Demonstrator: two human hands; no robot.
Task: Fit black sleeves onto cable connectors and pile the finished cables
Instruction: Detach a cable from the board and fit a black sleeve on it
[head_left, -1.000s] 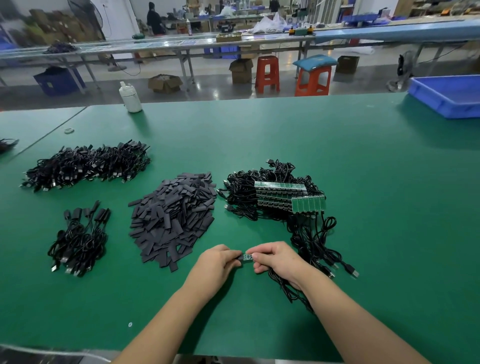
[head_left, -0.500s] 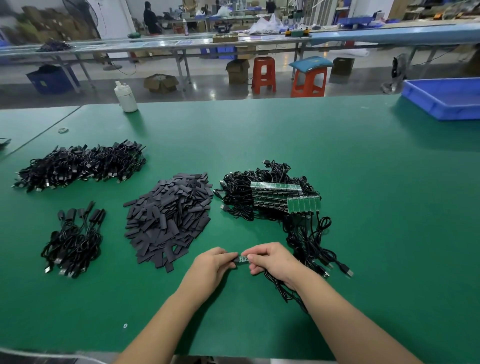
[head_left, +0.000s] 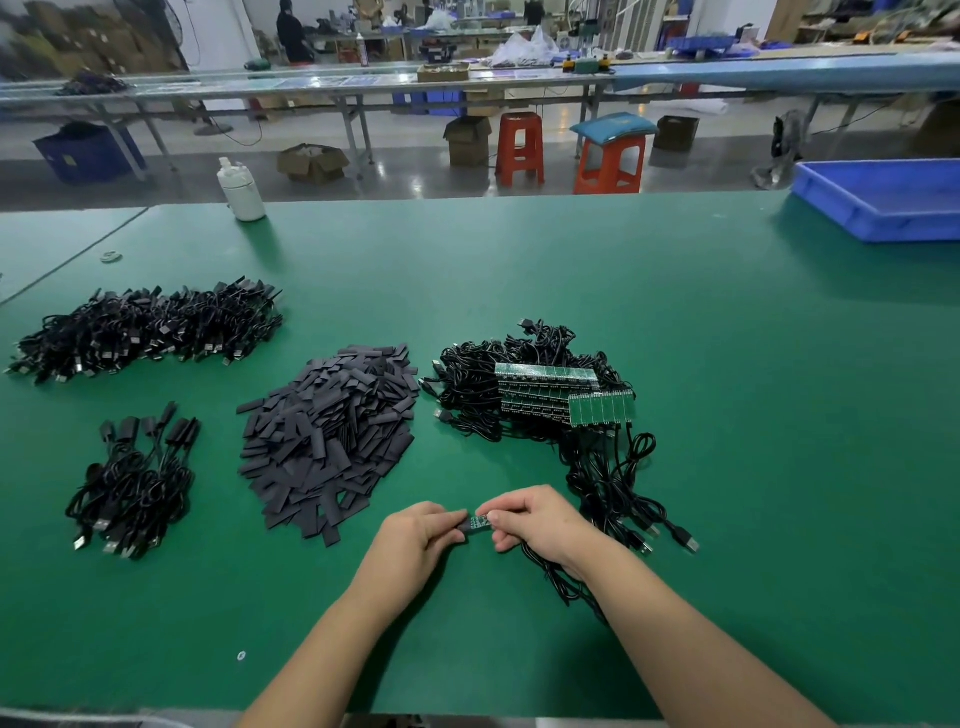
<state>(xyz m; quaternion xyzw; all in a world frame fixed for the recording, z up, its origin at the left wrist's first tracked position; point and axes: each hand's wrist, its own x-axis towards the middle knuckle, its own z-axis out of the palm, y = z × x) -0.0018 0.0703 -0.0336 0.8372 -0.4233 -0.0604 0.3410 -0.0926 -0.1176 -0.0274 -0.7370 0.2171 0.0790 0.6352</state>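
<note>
Plenty of bare green surface (head_left: 727, 467) right of the cables. Near centre, left hand (head_left: 415, 540) pinching a black sleeve (head_left: 464, 526), right hand (head_left: 535, 522) gripping the green connector board (head_left: 481, 520), knuckles up, fingertips almost meeting.

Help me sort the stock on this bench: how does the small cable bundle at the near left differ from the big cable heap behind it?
The small black cable bundle holds far fewer cables than the long black cable heap. The bundle lies nearer the person; the heap lies farther back. The bundle's sleeved ends fan out at its far side, clearly separate; the heap is a dense tangle. Both are black cables with metal plugs, resting on the green table.
</note>
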